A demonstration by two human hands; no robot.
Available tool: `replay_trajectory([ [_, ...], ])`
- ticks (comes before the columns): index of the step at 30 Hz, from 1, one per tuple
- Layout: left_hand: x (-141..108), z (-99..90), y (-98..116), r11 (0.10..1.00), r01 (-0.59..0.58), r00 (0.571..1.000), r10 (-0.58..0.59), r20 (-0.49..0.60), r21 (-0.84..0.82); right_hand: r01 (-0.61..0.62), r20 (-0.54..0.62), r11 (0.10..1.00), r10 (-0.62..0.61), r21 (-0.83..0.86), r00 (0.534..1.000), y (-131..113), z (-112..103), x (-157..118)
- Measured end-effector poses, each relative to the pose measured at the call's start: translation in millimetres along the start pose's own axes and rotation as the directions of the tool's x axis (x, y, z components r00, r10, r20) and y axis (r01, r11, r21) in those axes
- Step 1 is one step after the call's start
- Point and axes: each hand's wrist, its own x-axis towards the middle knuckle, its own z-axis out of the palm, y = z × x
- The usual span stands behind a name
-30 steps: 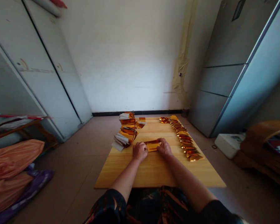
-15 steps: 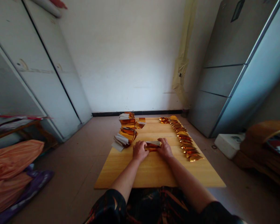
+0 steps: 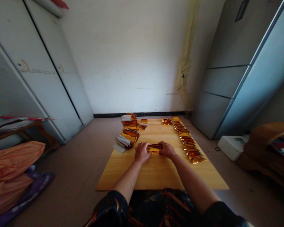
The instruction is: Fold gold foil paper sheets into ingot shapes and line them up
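A piece of shiny gold paper is held just over the middle of the wooden board. My left hand grips its left end, and my right hand grips its right end, fingers closed on both sides. To the left lie loose stacks of gold and white sheets, with another bundle behind them. Along the board's right side runs a row of folded gold pieces, and a small gold piece sits at its far end.
The wooden board stands in front of a white wall. Grey cabinets are at the left, with orange bags below. A fridge and a white box are at the right.
The pale face that showed on the held paper is now covered by gold. My right hand has shifted slightly, its fingers now curled over the paper's right end.
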Motion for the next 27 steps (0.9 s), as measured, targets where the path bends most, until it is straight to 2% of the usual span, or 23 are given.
replay_trajectory([
  [2,0,0.3,0,1.0,0.002,1.0,-0.002,-0.006,-0.014,-0.034,0.043,0.999,0.034,0.014,0.999,1,-4,2],
  [4,0,1.0,-1,0.999,0.002,1.0,-0.003,-0.03,-0.033,-0.051,0.037,0.998,0.049,0.041,0.998,4,-4,4],
  [10,0,1.2,-1,1.0,-0.011,1.0,0.011,-0.009,-0.03,0.032,-0.022,0.994,-0.029,0.101,0.999,13,4,4],
  [16,1,-0.4,0,0.999,-0.023,0.999,0.024,0.028,-0.049,0.09,-0.006,0.995,-0.089,0.049,0.996,11,-1,-3],
  [23,0,0.4,0,0.999,-0.025,0.999,0.026,0.026,-0.022,0.163,-0.041,0.986,-0.163,-0.025,0.986,5,-3,-14],
  [27,0,2.3,-2,0.999,-0.042,0.998,0.043,0.052,-0.009,0.238,-0.045,0.968,-0.242,-0.085,0.969,5,-3,-20],
])
